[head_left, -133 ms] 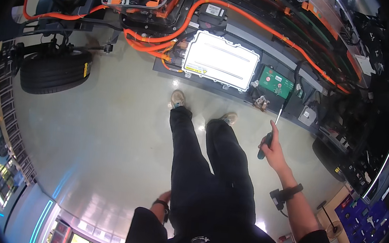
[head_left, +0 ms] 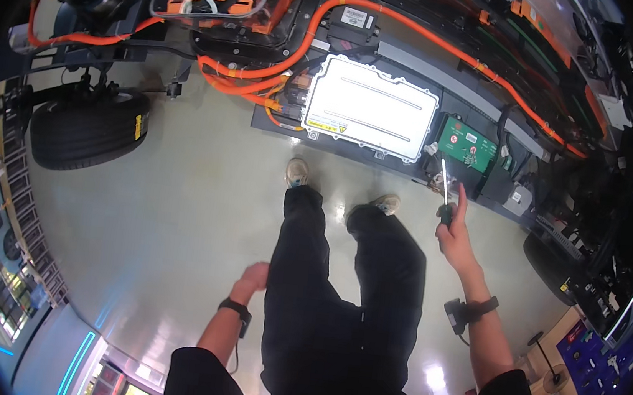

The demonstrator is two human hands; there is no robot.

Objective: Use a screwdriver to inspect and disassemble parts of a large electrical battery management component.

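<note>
My right hand (head_left: 458, 242) is closed round the dark handle of a screwdriver (head_left: 445, 184), with the index finger stretched out along it. The bright metal shaft points away from me, and in this view its tip overlaps the chassis edge near a green circuit board (head_left: 467, 145); I cannot tell whether it touches anything. Left of that board lies a flat white metal box (head_left: 370, 109) with a lugged rim. My left hand (head_left: 252, 278) hangs beside my left thigh, apart from the vehicle parts; its fingers are blurred and partly hidden.
An open vehicle chassis spans the far side, with a thick orange cable (head_left: 419, 32) running across it. A tyre (head_left: 92, 134) stands at the left, another (head_left: 552, 267) at the right. A blue board with small parts (head_left: 600, 366) is at the lower right.
My left hand has come forward from beside my hip. The screwdriver has swung so its shaft leans slightly left, and its handle has moved a little farther from me. The view has shifted slightly.
</note>
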